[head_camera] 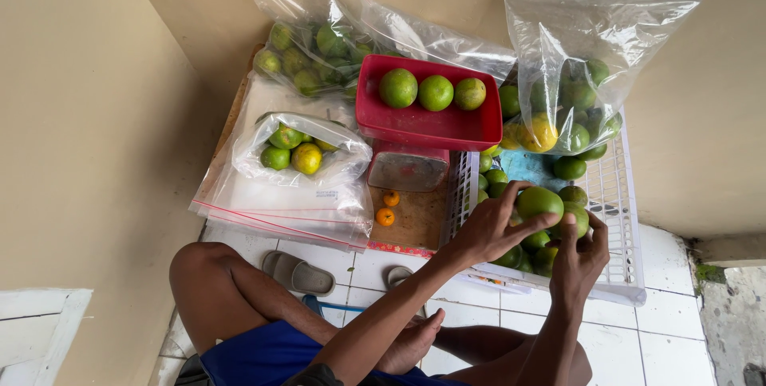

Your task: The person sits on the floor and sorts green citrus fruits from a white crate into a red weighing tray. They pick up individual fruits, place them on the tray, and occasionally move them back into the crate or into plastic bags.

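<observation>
Left hand (487,230) wrapped over a green orange (539,201), fingers curled on its near and top side, thumb underneath; fruit lifted just above the pile in the white basket (626,218). Right hand (578,254) just beside, to the right and slightly nearer the body, fingertips on another green fruit (576,218), partly closed around it; full grip or only a touch, cannot tell. Held orange roughly round, so no real long axis; sits up and away from the left palm, toward the wall. Both forearms reaching forward and right from the lap, wrists bent down into the basket, left arm crossing over the knee. Nearest target surfaces: red tray (423,123) on the scale (408,169), already carrying three green oranges, up and left of the left hand, closer to the left than the right. Open clear bag (594,43) with fruit standing at the basket's far end, above both hands. Smaller bag of fruit (299,151) further left, two small orange fruits (388,207) on the board between.
</observation>
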